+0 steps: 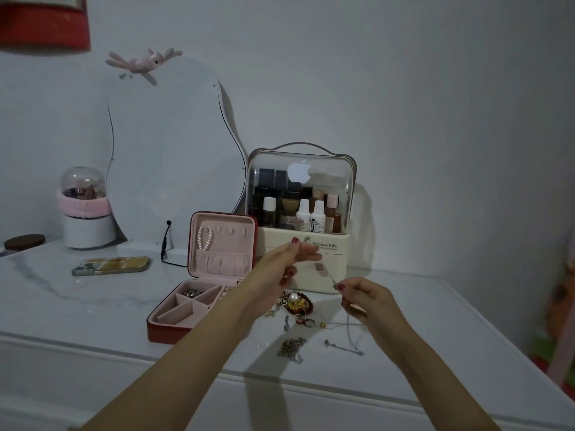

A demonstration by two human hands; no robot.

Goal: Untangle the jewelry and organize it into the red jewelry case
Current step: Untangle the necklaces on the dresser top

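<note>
Nearest the head camera, the two forearms reached out over the white table [93, 306]. The right hand [362, 301] pinched a thin silver chain [350, 329] between thumb and forefinger, the rest of it trailing down to the tabletop. The left hand [286, 262] was raised with fingers extended; it seemed to hold the chain's other end, though that was too fine to confirm. Below lay the tangled jewelry pile [295, 303], beside the open red jewelry case [199, 293], where a pearl bracelet [204, 241] already hung in the lid. Pulling the chain taut risked tightening a knot, or dragging loose pieces off the table's near edge.
</note>
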